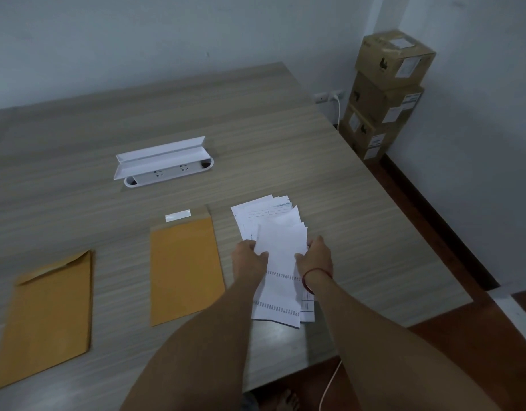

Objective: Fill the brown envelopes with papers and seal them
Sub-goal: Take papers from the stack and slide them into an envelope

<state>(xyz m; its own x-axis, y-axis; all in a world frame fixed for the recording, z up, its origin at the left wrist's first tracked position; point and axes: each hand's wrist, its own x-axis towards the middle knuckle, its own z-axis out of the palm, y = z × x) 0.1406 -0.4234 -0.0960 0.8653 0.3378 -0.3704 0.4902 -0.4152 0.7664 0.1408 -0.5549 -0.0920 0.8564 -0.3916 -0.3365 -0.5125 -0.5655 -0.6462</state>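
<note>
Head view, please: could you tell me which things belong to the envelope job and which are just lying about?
Job: papers held by left hand and right hand; open-flap envelope beside them; second envelope farther left.
Lying about: desk socket box, stacked cardboard boxes, wall cable.

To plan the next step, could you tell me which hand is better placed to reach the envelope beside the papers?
Probably left: the left hand holds the papers at the edge next to the open-flap envelope, while the right hand holds the far edge.
</note>
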